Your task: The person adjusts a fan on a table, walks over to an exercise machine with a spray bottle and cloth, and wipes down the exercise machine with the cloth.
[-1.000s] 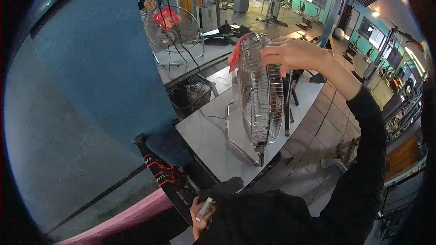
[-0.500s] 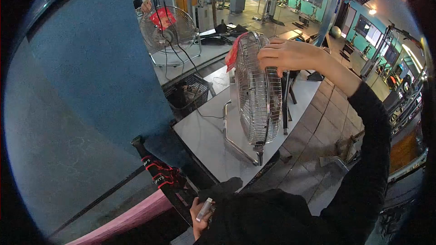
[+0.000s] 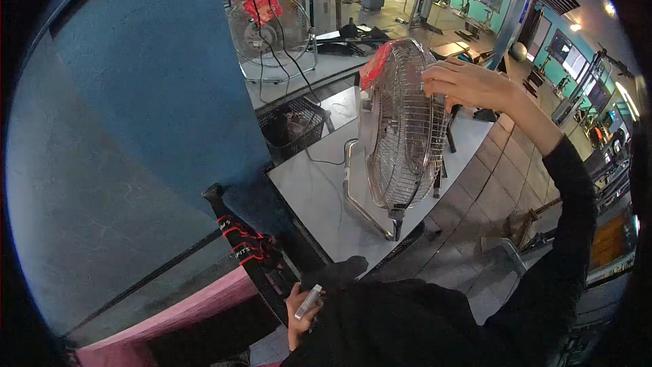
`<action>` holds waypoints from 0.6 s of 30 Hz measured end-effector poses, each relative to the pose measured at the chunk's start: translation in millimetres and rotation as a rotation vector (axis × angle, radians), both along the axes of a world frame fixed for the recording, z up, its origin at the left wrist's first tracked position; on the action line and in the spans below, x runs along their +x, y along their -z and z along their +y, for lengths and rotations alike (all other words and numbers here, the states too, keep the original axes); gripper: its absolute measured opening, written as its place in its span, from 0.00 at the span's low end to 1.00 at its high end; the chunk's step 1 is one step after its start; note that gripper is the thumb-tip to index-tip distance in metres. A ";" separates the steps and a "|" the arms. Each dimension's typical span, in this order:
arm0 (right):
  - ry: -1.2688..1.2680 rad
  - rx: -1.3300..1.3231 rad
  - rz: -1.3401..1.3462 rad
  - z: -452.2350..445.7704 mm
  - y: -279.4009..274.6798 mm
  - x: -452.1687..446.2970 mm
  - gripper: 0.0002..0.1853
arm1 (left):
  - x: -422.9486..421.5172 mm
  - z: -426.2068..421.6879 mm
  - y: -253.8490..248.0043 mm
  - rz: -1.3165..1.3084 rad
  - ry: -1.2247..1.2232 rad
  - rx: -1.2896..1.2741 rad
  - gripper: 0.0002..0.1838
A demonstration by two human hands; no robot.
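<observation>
A metal fan (image 3: 406, 139) with a round wire guard stands on a white tabletop (image 3: 319, 200), seen nearly edge-on. My right hand (image 3: 462, 85) has its fingers curled on the upper right side of the guard. Red cloth or plastic (image 3: 375, 66) hangs at the guard's upper left. Low in the view, my left hand (image 3: 297, 321) holds a small, pale, box-like object (image 3: 309, 302) close to my black clothing. What the object is cannot be made out.
A black basket (image 3: 295, 126) stands behind the table, near hanging cables. A mirror reflects the fan (image 3: 268, 27). A blue wall (image 3: 156, 81) rises at left, beside a black strap with red trim (image 3: 244, 241). Gym machines stand at the right and back.
The fan has turned slightly, showing more of the guard's face, with my right hand still on it. The camera view has shifted a little. My left hand keeps its hold.
</observation>
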State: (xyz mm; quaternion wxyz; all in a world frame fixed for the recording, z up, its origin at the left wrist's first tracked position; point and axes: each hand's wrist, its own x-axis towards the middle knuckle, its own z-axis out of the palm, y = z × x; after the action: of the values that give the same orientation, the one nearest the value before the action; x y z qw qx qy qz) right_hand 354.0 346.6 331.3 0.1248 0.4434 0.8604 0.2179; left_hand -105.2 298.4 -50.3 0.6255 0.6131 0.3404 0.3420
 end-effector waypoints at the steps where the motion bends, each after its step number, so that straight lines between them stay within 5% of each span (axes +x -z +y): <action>1: 0.005 0.000 0.003 -0.9 0.7 -0.1 0.26 | -1.2 1.1 1.1 -0.018 0.030 0.006 0.20; 18: 0.163 0.044 0.044 -14.2 8.3 -2.0 0.20 | 6.0 -0.7 -6.7 -0.017 0.067 0.045 0.21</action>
State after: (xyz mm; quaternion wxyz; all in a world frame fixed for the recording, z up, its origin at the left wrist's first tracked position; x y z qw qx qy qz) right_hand 352.0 332.3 323.0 0.1134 0.5194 0.8189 0.2163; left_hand -99.2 297.7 -43.6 0.6255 0.6352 0.3066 0.3335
